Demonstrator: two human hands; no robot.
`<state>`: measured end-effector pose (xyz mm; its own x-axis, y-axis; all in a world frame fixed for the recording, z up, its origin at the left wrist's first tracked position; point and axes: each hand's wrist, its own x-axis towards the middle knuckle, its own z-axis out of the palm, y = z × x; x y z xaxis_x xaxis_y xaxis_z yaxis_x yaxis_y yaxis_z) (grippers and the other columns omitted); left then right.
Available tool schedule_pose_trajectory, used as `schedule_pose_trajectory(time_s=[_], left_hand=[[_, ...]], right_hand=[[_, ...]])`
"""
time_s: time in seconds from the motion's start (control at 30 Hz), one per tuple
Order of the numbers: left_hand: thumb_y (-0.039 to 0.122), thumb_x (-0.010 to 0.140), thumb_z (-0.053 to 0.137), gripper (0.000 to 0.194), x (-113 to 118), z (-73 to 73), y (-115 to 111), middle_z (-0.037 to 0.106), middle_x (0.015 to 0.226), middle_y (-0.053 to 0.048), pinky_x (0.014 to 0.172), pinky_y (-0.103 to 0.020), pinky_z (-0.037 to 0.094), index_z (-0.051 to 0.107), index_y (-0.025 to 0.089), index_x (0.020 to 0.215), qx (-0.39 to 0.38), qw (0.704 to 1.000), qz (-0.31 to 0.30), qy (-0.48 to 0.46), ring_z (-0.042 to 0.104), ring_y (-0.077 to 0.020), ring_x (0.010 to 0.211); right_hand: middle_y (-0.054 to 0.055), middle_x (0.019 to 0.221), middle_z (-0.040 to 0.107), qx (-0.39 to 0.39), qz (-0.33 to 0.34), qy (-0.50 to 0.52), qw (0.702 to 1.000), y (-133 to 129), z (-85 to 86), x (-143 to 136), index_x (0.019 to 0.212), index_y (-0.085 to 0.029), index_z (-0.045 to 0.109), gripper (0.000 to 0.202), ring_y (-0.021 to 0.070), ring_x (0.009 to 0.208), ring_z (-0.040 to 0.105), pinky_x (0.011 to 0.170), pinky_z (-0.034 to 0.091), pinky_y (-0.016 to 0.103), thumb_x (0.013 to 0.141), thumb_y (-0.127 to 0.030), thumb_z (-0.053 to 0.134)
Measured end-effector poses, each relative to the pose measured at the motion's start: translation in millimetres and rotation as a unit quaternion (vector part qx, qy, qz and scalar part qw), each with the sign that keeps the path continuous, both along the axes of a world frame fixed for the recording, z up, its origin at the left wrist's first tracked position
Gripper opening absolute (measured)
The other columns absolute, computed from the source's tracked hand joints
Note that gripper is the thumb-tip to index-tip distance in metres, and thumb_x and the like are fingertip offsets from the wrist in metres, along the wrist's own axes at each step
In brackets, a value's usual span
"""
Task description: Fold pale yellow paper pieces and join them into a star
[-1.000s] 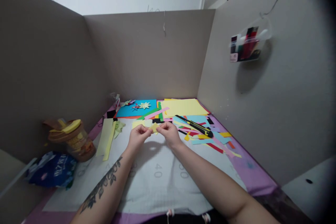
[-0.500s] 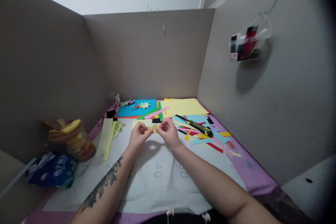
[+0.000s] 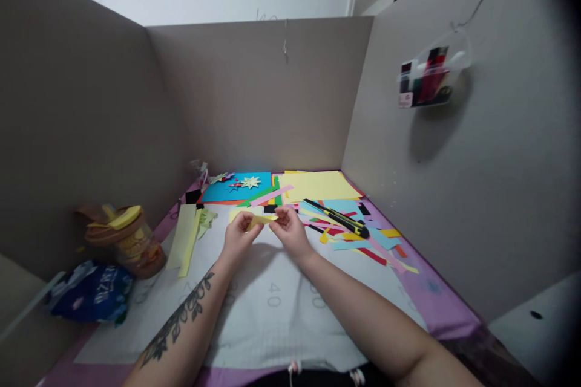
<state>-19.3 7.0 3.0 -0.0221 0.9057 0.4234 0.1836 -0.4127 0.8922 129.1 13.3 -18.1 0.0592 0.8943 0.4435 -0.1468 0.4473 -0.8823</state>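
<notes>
A small piece of yellow paper (image 3: 260,220) is held up between my two hands, just above the white sheet. My left hand (image 3: 240,234) pinches its left end between thumb and fingers. At the other end, my right hand (image 3: 290,231) has thumb and fingertips closed on the paper's edge. Fingers partly cover the piece, so its folds are hard to make out. Behind the hands lie a pale yellow paper scrap (image 3: 239,213) and a pink paper strip (image 3: 272,195). A black and yellow utility knife (image 3: 338,217) rests on coloured strips to the right.
Yellow paper sheets (image 3: 322,184) and a blue sheet (image 3: 218,192) bearing a paper star (image 3: 250,182) lie at the back. A brown lidded cup (image 3: 140,248) and a blue packet (image 3: 93,293) stand left. Grey panels (image 3: 258,84) enclose the table; a plastic container (image 3: 426,81) hangs right.
The yellow paper has turned between my fingers, from a small pointed shape to a longer, flatter one. Both hands stay in nearly the same place.
</notes>
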Motion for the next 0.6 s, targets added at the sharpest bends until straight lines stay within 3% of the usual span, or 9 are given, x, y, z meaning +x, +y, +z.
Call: schedule_pose_trajectory(time_s=[0.13,0.33,0.47,0.6], left_hand=[[0.029,0.072,0.065,0.017,-1.9,2.2,-2.9,0.055,0.067,0.003,0.059,-0.021,0.041,0.052,0.019,0.071,0.043,0.997,0.036,0.059,0.052,-0.0118,0.061],[0.030,0.074,0.063,0.015,-4.1,3.1,-5.2,0.057,0.068,0.002,0.062,-0.023,0.042,0.055,0.019,0.069,0.073,0.992,0.050,0.092,0.053,-0.0131,0.064],[0.029,0.071,0.066,0.016,-3.0,2.3,-2.8,0.056,0.066,0.003,0.057,-0.021,0.041,0.053,0.019,0.072,0.039,0.996,0.038,0.066,0.051,-0.0118,0.060],[0.028,0.067,0.070,0.026,-2.1,-2.1,2.7,0.060,0.073,0.002,0.059,-0.022,0.044,0.052,0.019,0.083,-0.011,1.000,-0.016,0.002,0.057,-0.0136,0.066]], right_hand=[[0.000,0.082,0.057,-0.006,0.012,0.059,0.998,1.4,1.4,2.5,0.089,-0.023,0.053,0.025,0.0150,0.073,0.057,0.065,0.049,0.027,0.070,-0.029,0.068],[0.000,0.071,0.060,-0.021,-0.001,-0.012,1.000,-1.3,3.6,5.2,0.080,-0.021,0.061,0.015,0.0156,0.063,0.056,0.059,0.046,0.028,0.072,-0.033,0.067],[0.000,0.069,0.063,-0.027,-0.007,-0.014,1.000,1.5,1.9,6.9,0.072,-0.021,0.063,0.015,0.0163,0.063,0.057,0.061,0.046,0.028,0.070,-0.034,0.070],[0.001,0.073,0.065,-0.012,-0.022,-0.022,0.999,4.1,0.5,9.3,0.074,-0.020,0.064,0.013,0.0166,0.067,0.059,0.064,0.047,0.029,0.070,-0.032,0.069]])
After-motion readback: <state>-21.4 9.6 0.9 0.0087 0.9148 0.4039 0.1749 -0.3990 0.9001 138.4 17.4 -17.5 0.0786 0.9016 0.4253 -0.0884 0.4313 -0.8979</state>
